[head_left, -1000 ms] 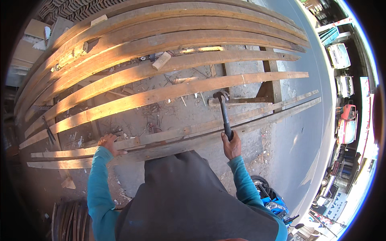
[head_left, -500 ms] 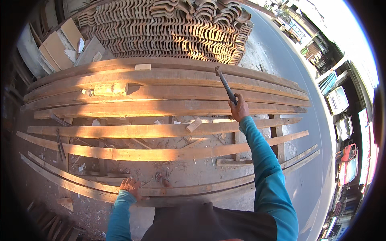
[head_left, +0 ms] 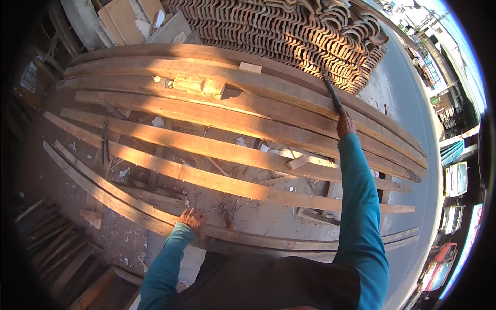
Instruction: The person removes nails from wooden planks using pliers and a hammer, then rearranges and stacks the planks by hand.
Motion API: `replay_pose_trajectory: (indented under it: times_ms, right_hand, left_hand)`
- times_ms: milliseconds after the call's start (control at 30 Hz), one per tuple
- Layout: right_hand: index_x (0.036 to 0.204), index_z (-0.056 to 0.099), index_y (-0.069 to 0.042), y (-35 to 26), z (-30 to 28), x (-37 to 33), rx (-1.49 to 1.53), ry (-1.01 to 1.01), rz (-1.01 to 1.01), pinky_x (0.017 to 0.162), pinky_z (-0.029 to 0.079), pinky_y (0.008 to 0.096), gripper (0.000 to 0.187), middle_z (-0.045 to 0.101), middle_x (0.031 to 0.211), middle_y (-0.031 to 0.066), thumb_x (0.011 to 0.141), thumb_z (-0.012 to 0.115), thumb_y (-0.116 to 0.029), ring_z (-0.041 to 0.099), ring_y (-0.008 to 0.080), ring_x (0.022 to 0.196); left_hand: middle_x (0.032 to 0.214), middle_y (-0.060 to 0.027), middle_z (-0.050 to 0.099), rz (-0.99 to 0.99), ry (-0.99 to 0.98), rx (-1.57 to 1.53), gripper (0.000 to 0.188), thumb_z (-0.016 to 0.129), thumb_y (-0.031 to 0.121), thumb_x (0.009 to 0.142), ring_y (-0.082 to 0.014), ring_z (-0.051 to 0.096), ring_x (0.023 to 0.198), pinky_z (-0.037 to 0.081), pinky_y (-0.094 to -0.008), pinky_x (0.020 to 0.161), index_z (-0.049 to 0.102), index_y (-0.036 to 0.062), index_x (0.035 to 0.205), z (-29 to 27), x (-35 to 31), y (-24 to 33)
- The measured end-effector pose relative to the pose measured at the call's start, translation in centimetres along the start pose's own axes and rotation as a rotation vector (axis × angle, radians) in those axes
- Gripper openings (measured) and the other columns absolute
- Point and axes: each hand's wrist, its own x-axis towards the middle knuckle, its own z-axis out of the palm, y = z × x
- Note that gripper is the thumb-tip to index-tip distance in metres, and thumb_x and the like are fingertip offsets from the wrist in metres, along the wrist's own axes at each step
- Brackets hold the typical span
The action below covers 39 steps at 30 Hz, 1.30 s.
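My right hand is closed round the dark handle of a hammer, held out at arm's length above the far beams. The hammer's head overlaps the edge of the roof tile stack in the picture. With fingers spread, my left hand rests on the near narrow wooden strips, close to my body. Between my hands lie more long planks and the thick far beams, side by side. A short light wood block sits across one plank.
Stacked curved roof tiles stand beyond the beams. On the beams are a chunky sunlit wood piece and a small block. A dark long-handled tool lies at left. Scrap wood fills the lower left; a road runs along the right.
My view has turned, so the beams now slope down to the right. The hammer has moved farther out, past the farthest beam in the picture. My left hand stays on the near strips.
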Motion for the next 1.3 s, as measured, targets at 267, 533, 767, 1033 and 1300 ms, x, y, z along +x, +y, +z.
replay_pose_trajectory:
  times_ms: [267,533,767,1033,1300]
  right_hand:
    - [0.126,0.058,-0.006,-10.3,-4.6,-12.5,0.250,0.201,-0.226,0.097,0.047,0.0462,0.034,0.061,0.125,0.0194,0.093,0.061,-0.016,0.057,0.0407,0.117]
    - [0.124,0.060,-0.005,-0.6,-6.8,-35.9,0.425,-0.724,-0.025,0.087,0.052,0.0460,0.051,0.068,0.108,0.0200,0.081,0.077,-0.027,0.067,0.0373,0.100]
    - [0.133,0.056,-0.001,9.6,-8.2,-43.4,0.087,-0.966,-0.041,0.101,0.047,0.0464,0.090,0.061,0.127,0.0260,0.068,0.081,-0.058,0.059,0.0402,0.118]
    - [0.132,0.058,0.000,17.3,-6.9,-45.4,0.194,-1.260,-0.026,0.101,0.047,0.0416,0.104,0.064,0.126,0.0227,0.058,0.080,-0.070,0.061,0.0344,0.118]
    - [0.106,0.068,0.002,18.4,-7.5,-47.3,0.070,-1.194,-0.021,0.089,0.052,0.0441,0.091,0.070,0.104,0.0255,0.057,0.076,-0.074,0.067,0.0381,0.102]
  left_hand:
    - [0.137,-0.0125,0.053,-0.119,-0.307,-0.084,0.075,0.073,0.059,0.069,-0.0329,0.043,0.135,0.034,-0.0514,0.112,0.056,0.0175,0.129,-0.4,0.1,0.6]
    - [0.145,-0.0152,0.045,-0.186,-0.346,-0.035,0.111,0.078,0.072,0.057,-0.0380,0.033,0.141,0.023,-0.0571,0.116,0.043,0.0133,0.143,-0.4,-0.6,1.5]
    - [0.146,-0.0153,0.045,-0.272,-0.506,-0.141,0.121,0.084,0.069,0.049,-0.0368,0.029,0.144,0.015,-0.0567,0.118,0.040,0.0119,0.146,-5.2,3.6,8.7]
    - [0.132,-0.0160,0.058,-0.071,-0.565,-0.162,0.102,0.086,0.061,0.052,-0.0345,0.053,0.126,0.040,-0.0499,0.105,0.054,0.0086,0.133,-0.6,6.8,15.7]
    - [0.118,-0.0160,0.064,-0.017,-0.547,-0.235,0.087,0.085,0.056,0.057,-0.0370,0.059,0.115,0.048,-0.0485,0.096,0.059,0.0103,0.125,1.2,7.7,15.6]
